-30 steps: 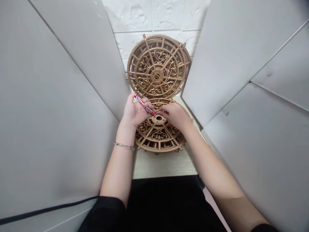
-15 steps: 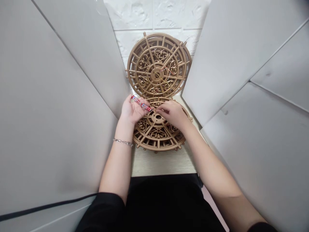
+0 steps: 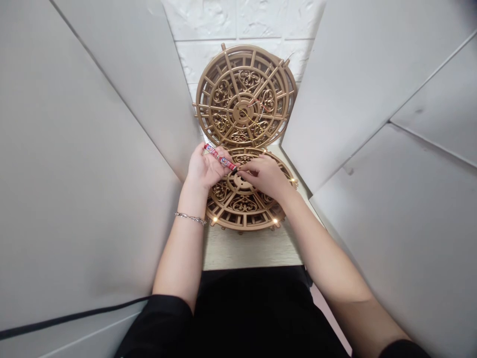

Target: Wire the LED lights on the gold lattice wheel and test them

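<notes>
Two red-and-white batteries, joined end to end like a stick, lie slantwise across my left hand, which is closed around them with the thumb at the far end. At their near end, by a small dark tip, the fingers of my right hand are pinched; what they hold is too small to make out. Both hands rest over a gold openwork disc with scroll patterns. Small lights glow at several points on its rim.
Behind leans a stack of similar gold discs, with thin loose wires across its centre. A white brick-patterned wall stands at the back. Pale panels close in on both sides. The discs sit on a light wooden surface.
Lights on the lower disc's rim have come on; they were dark before. My right fingertips have shifted slightly at the end of the batteries. The view has tilted a little.
</notes>
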The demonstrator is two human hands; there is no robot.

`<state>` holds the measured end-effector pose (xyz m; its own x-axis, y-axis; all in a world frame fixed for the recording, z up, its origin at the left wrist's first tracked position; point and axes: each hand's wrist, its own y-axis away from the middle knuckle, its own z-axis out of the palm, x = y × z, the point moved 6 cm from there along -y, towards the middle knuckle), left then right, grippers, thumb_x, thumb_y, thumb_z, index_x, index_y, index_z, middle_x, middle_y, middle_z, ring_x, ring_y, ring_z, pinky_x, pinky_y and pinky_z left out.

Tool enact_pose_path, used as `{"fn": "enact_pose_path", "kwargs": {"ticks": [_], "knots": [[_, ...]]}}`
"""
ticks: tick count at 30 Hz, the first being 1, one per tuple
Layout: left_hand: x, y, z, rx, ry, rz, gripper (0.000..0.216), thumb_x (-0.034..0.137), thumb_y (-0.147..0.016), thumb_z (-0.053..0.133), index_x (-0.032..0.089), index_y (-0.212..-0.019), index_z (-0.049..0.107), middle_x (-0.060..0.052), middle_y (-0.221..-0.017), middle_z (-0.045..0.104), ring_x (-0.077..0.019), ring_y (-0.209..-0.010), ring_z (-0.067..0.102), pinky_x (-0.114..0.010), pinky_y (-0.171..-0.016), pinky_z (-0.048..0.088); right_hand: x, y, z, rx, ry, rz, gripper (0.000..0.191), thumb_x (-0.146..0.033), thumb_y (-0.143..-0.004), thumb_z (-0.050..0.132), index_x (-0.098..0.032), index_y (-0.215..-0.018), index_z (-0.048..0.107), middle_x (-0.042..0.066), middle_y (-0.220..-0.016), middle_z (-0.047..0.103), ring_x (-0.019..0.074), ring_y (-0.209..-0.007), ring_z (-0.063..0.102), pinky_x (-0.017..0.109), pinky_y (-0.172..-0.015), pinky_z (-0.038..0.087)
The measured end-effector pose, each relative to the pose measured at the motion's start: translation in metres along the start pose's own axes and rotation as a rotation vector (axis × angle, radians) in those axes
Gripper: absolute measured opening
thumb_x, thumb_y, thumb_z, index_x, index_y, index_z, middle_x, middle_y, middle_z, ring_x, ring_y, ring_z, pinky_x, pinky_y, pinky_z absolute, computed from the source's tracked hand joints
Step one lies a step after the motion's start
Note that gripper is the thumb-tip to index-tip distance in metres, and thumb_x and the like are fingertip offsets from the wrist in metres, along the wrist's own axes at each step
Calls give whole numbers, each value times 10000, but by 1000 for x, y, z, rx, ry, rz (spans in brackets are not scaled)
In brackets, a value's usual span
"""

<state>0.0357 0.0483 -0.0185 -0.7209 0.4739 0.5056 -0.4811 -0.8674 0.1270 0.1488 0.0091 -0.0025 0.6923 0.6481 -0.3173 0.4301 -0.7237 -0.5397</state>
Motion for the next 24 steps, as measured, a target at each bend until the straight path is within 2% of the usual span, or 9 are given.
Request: {"fn": "enact_pose_path", "kwargs": {"ticks": [8, 17, 24], "knots": [[-1, 0, 2, -56, -36, 4, 382, 406, -853, 212, 176, -605, 390, 6, -510, 457, -105, -501, 513, -336, -659, 514, 2, -1, 3, 17, 27, 0, 248, -347, -810, 480, -190, -795, 672, -14, -613, 611, 104, -585, 477, 271, -681, 350], [3, 0, 0, -30, -27, 11, 424, 430, -856, 163, 170, -592, 370, 3, -510, 453, -99, -491, 506, -356, -645, 518, -2, 1, -3, 17, 45, 16, 241, -325, -802, 478, -179, -704, 643, -11, -583, 571, 104, -579, 443, 266, -709, 354], [3, 0, -1, -25, -24, 21, 423, 425, -857, 170, 169, -590, 377, 1, -506, 450, -99, -489, 503, -379, -667, 519, -4, 1, -4, 28, 16, 0, 219, -313, -794, 489, -181, -719, 647, -11, -587, 571, 106, -593, 449, 263, -711, 351]]}}
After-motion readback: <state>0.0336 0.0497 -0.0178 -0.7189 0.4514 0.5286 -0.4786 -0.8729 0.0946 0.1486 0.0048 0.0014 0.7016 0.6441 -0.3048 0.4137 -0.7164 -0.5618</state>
